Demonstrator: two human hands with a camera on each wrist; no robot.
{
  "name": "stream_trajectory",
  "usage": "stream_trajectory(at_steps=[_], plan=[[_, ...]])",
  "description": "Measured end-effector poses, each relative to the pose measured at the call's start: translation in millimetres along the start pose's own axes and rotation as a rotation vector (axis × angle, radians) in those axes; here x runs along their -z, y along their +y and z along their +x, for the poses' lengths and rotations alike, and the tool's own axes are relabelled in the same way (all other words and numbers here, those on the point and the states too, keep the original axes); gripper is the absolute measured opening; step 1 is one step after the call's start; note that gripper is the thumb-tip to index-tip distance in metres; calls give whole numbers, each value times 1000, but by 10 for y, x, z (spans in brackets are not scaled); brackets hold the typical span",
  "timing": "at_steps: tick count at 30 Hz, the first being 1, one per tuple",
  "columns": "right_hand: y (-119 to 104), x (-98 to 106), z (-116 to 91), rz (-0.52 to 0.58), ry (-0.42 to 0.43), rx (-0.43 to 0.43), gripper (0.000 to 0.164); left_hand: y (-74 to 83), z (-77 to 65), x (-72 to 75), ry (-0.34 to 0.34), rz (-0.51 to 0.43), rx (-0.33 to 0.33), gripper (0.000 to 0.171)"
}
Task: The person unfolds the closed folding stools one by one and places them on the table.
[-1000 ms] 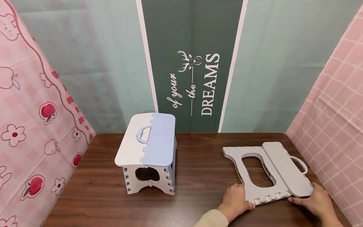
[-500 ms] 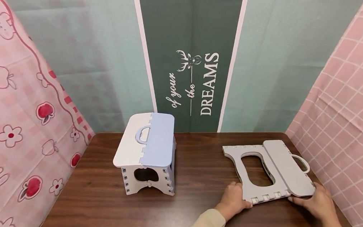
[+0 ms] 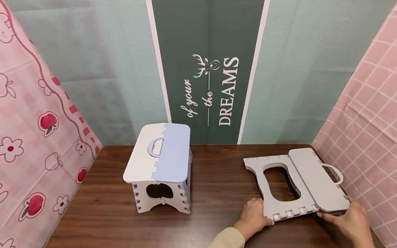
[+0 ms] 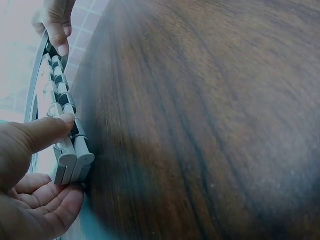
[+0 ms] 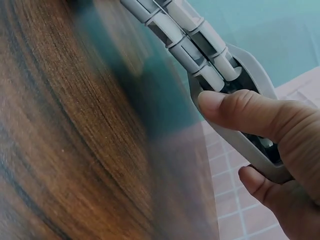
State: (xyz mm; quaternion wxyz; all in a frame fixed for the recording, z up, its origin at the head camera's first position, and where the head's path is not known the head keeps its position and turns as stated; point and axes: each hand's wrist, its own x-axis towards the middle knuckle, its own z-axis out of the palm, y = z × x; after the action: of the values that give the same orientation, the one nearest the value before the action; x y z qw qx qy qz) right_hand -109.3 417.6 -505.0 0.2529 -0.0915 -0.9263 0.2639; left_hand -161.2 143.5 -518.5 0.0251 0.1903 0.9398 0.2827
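A folded light grey step stool [image 3: 320, 182] is at the table's right side, with its legs toward the middle and its carry handle [image 3: 334, 173] toward the right. My left hand [image 3: 252, 217] grips the near left corner. In the left wrist view its thumb lies on the hinged edge [image 4: 67, 130] and the other fingers curl beneath. At the near right corner my right hand [image 3: 352, 219] grips the seat end, thumb across the rim in the right wrist view. The two leaves of the seat lie close together along that edge.
A second step stool [image 3: 158, 155], white and blue, stands unfolded left of centre on the brown wooden table [image 3: 98, 235]. A green cloth [image 3: 108, 69] hangs behind the table, with pink cloths [image 3: 374, 144] along both sides.
The folded stool's seat side has shifted right and slightly away, together with my right hand. My left hand stays at its corner, moved only slightly. The unfolded stool has not moved.
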Motion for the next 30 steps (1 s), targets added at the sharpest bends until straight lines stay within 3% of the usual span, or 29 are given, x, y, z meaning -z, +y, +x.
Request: stream_trajectory(at_steps=[5,14,20,30], plan=[[-56,42,-2,-7,-10,-10,89,-14,6,15,-6,-67,23,70],[-190,107,-8,-24,-43,-54,98,-93,27,19,-3,-154,1,68],[-284,148,-1,-25,-30,-92,90,-82,28,46,3,-139,-11,67],[-448,204,24,-5,24,-82,86,-89,39,83,-27,-135,-10,64]])
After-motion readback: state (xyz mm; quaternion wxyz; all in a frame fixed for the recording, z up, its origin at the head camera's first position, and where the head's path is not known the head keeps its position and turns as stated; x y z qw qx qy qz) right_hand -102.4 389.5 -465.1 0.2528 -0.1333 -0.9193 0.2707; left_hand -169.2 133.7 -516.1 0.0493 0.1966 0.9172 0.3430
